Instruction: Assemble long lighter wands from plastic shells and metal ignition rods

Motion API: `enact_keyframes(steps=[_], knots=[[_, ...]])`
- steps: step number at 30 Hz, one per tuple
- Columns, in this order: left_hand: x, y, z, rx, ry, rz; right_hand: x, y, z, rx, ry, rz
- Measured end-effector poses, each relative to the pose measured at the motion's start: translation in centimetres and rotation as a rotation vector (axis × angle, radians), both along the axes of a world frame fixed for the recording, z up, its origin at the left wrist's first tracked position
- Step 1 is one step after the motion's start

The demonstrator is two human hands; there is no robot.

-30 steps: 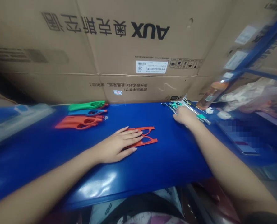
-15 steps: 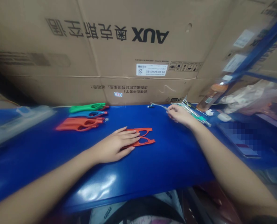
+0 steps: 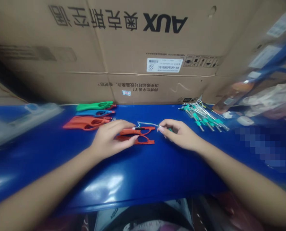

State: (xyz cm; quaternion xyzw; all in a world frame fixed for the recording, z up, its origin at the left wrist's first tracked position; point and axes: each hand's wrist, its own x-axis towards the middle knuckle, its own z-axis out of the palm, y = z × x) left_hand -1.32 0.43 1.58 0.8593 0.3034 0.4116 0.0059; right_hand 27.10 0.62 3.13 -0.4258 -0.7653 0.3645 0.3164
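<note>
Two hands: your left hand [image 3: 109, 137] grips the orange forked plastic piece [image 3: 144, 140] with curled fingers [image 3: 125, 125]; your right hand [image 3: 179, 134] pinches one thin white wire [image 3: 148, 123], its tip at that piece.
Progress: wire touching but not seated, I judge; green-tipped wire bundle [image 3: 203, 117] lies right, coloured plastic pieces [image 3: 92, 114] lie left.
Surface: glossy blue tabletop [image 3: 157, 166], big cardboard box [image 3: 133, 51] behind.

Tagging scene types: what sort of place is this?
Likely a small assembly bench in a stockroom or workshop: shipping cartons stacked behind the blue bench, a pile of green-tipped wires, coloured plastic shells in a batch; left hand holds a red shell, right hand a wire.
</note>
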Motion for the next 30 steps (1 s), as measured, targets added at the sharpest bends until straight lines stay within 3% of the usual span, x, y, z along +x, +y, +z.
enact_keyframes(steps=[10,22,30], knots=[[0.6,-1.3,0.5,0.188,0.007,-0.041,-1.2,-1.4,0.0,-0.060,0.014,0.083],[0.5,-1.0,1.0,0.126,-0.007,0.067,-0.4,-1.1,-0.8,0.219,-0.158,0.296],[0.2,-0.3,0.4,0.027,-0.003,0.098,0.0,-1.0,0.0,0.188,-0.210,0.363]])
